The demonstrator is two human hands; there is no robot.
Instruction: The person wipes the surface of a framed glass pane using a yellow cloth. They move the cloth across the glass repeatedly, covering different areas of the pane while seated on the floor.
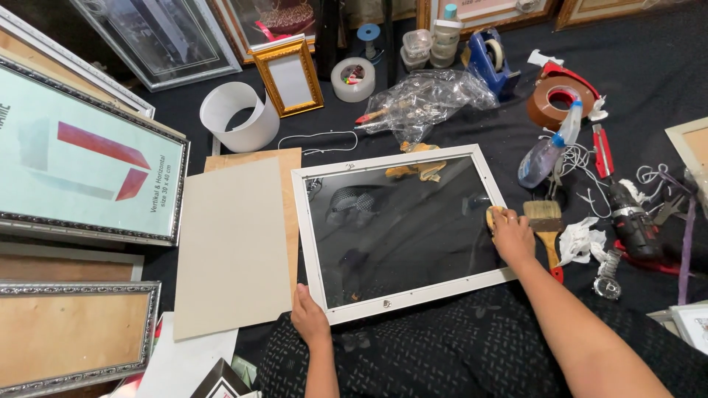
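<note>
Head view: left hand [310, 318] pinches the white frame [402, 230] resting on the lap, right hand [510, 234] presses a yellow cloth [492, 217] onto its glass, which hard rubbing might crack.

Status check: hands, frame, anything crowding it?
Left hand grips white frame at near-left corner. Right hand presses yellow cloth on glass. Paintbrush beside right edge.
</note>
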